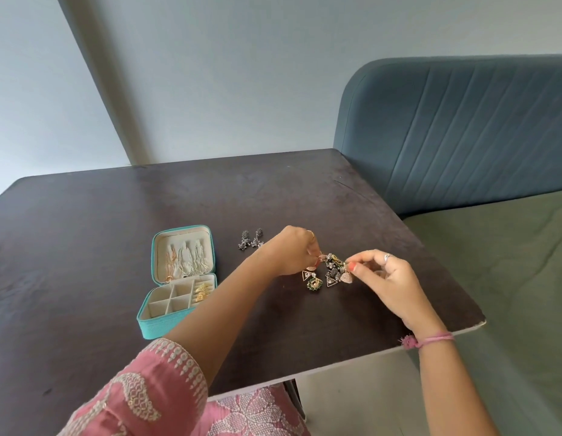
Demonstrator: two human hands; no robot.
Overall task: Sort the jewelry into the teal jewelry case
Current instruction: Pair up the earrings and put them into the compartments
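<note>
The teal jewelry case [146, 326] lies open on the dark table, left of centre. Chains hang in its lid and gold rings [202, 292] fill its right-hand slots; the square compartments look bare. A tangled cluster of earrings [331, 272] sits right of the case. My left hand [292, 251] pinches a small earring at the cluster's left end. My right hand [388, 278] pinches a gold dome earring [347, 276] at its right end. A pair of dark silver earrings [250, 239] lies apart, behind the cluster.
The dark table [84, 231] has its right edge close to my right wrist. A blue padded headboard [462, 130] and a green bed sheet [509, 262] are to the right. A grey wall stands behind the table.
</note>
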